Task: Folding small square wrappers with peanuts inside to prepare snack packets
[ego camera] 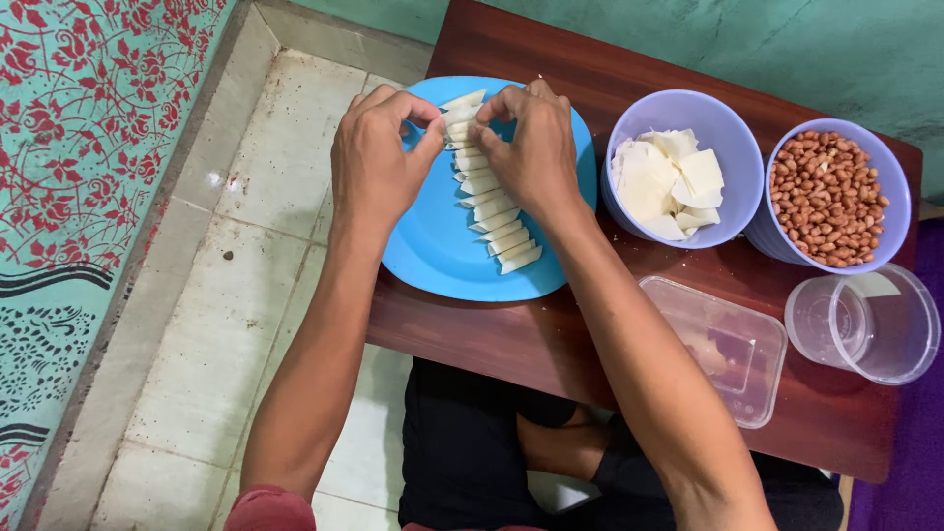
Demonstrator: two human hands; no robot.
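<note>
1. Rolled dough pieces [497, 211] lie in one row on the blue plate [433, 246], which sits at the left end of the dark wooden table [551, 344].
2. On the far left there is a patterned teal and red cloth [88, 147], and beside it a pale tiled floor [256, 226].
3. The left hand [379, 162] is above the plate, with its fingers bent and pinched together at the top of the row.
4. The right hand [531, 147] is just beside it; its fingertips meet those of the left hand on one small white piece [460, 128]. Both hands are closed on this piece.
5. To the right of the plate stands a lilac bowl [688, 113] with flat white dough squares [669, 182].
6. Next to it, a second lilac bowl [885, 177] holds peanuts [826, 197].
7. In front of the bowls there is an empty clear rectangular container [718, 344], and at its right a clear round cup [865, 324] lies on its side.
</note>
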